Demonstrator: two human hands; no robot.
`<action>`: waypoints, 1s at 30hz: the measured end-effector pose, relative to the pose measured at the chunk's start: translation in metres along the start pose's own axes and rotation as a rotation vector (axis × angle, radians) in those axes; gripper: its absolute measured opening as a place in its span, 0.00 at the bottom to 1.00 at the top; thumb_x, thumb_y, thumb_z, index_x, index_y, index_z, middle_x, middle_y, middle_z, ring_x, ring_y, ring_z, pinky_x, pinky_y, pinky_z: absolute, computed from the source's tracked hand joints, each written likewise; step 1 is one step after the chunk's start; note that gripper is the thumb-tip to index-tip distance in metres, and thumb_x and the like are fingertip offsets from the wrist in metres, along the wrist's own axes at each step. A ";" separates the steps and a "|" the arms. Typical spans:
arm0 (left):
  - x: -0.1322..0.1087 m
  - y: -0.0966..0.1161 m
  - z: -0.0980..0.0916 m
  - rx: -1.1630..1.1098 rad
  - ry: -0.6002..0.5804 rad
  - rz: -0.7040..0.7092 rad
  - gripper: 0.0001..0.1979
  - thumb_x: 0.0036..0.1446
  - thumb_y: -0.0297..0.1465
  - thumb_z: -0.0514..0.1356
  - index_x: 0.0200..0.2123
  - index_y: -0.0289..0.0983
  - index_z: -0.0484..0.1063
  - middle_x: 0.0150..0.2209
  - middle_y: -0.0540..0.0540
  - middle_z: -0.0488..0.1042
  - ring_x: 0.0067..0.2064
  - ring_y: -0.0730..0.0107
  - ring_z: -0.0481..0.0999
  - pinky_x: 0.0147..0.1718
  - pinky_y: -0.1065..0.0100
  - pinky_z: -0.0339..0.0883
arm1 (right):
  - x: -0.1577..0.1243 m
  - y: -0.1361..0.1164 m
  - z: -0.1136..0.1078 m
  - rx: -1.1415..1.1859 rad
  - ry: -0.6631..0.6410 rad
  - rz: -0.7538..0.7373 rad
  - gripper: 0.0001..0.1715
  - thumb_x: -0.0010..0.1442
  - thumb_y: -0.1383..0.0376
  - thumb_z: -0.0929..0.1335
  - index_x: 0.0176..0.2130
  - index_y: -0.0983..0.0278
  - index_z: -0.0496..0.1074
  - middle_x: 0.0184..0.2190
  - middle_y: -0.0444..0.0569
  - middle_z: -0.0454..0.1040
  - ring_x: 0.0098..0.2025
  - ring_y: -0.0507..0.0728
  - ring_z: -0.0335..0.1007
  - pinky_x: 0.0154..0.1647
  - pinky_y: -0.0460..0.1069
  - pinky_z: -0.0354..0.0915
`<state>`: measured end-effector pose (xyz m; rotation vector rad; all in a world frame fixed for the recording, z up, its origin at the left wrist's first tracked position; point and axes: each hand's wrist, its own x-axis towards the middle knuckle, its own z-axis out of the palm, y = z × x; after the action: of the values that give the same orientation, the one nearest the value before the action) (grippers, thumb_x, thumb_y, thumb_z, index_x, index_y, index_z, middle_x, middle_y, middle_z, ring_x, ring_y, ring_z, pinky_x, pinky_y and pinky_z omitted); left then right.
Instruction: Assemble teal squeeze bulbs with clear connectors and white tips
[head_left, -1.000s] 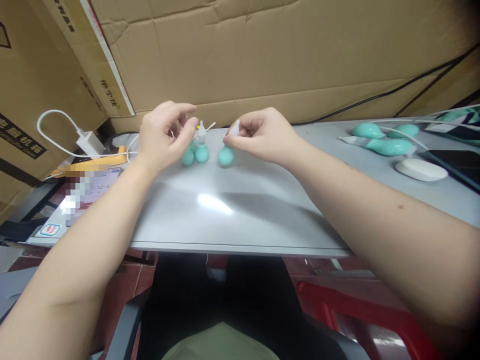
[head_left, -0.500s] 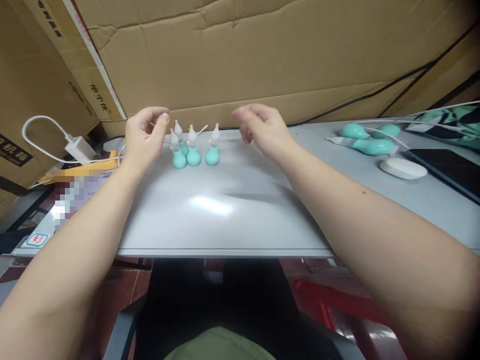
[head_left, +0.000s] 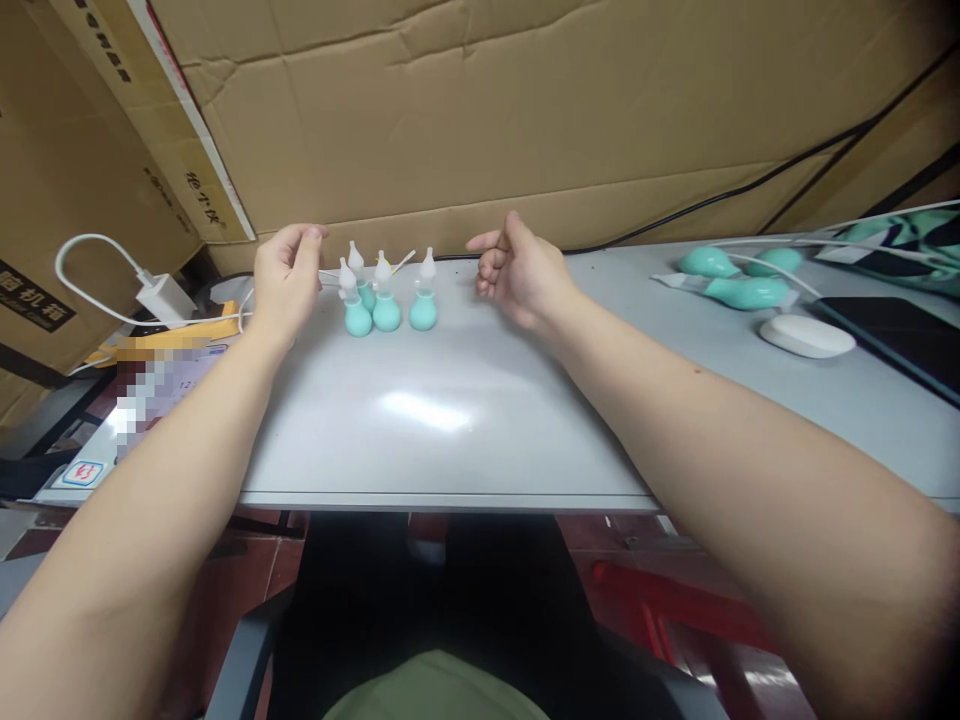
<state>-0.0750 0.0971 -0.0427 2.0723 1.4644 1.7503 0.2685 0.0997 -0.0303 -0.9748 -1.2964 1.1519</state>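
Hovering either side of a cluster of teal bulbs (head_left: 386, 312), both hands empty.
In the upper middle of the frame the bulbs stand upright on the grey table (head_left: 450, 440), white tips up. The left hand (head_left: 287, 275) sits just left of them, fingers loosely curled; the right hand (head_left: 519, 272) is near on their right, fingers half-curled and apart, gripping nothing.
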 end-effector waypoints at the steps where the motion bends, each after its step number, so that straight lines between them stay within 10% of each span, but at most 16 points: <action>1: 0.000 0.000 0.000 -0.002 0.003 0.002 0.37 0.79 0.71 0.54 0.49 0.45 0.84 0.34 0.46 0.76 0.32 0.62 0.76 0.37 0.56 0.72 | 0.000 0.000 0.001 0.004 -0.001 -0.002 0.46 0.76 0.20 0.70 0.36 0.57 0.78 0.23 0.40 0.64 0.24 0.54 0.61 0.29 0.51 0.66; 17: -0.009 0.017 -0.001 0.032 -0.050 -0.022 0.33 0.77 0.66 0.57 0.49 0.43 0.83 0.37 0.44 0.81 0.36 0.59 0.80 0.42 0.56 0.75 | -0.004 0.005 0.008 0.014 -0.122 0.005 0.47 0.71 0.18 0.72 0.34 0.56 0.74 0.25 0.42 0.67 0.28 0.56 0.64 0.33 0.52 0.69; 24: -0.018 0.038 -0.010 0.203 -0.234 0.056 0.33 0.55 0.54 0.77 0.59 0.43 0.87 0.38 0.48 0.81 0.31 0.66 0.72 0.37 0.60 0.69 | -0.007 0.024 0.018 -0.222 -0.233 -0.237 0.46 0.50 0.39 0.90 0.58 0.54 0.82 0.59 0.55 0.87 0.58 0.67 0.81 0.60 0.60 0.78; 30: -0.019 0.047 -0.006 0.200 -0.205 -0.032 0.21 0.51 0.44 0.73 0.47 0.42 0.86 0.35 0.49 0.77 0.33 0.64 0.73 0.37 0.60 0.64 | -0.021 0.026 0.037 -0.481 -0.392 -0.336 0.11 0.65 0.56 0.78 0.43 0.60 0.82 0.46 0.52 0.85 0.44 0.61 0.75 0.52 0.57 0.72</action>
<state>-0.0498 0.0555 -0.0278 2.2284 1.6573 1.3812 0.2308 0.0815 -0.0578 -0.8411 -2.0325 0.8043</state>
